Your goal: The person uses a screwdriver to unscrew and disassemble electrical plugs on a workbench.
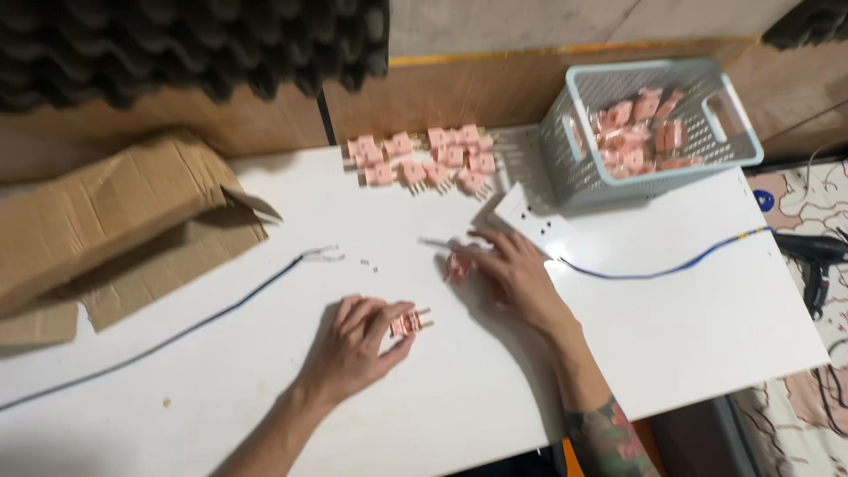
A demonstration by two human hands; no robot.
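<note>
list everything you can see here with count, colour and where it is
plug in left hand: one, pink, table centre
plug by right hand: one, pink, under the fingers
loose plugs: a dozen or so, pink, table's far edge
basket: one, pale blue, far right, holding more pink plugs
cable: one, dark, left, bare wire ends
blue cable: one, right
cardboard box: one, brown, left
table: one, white
foam: dark, top left
hands: left hand holds a plug; right hand rests on table

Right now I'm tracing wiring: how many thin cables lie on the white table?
2: a dark cable left of the left hand; a blue cable right of the right hand.
</note>
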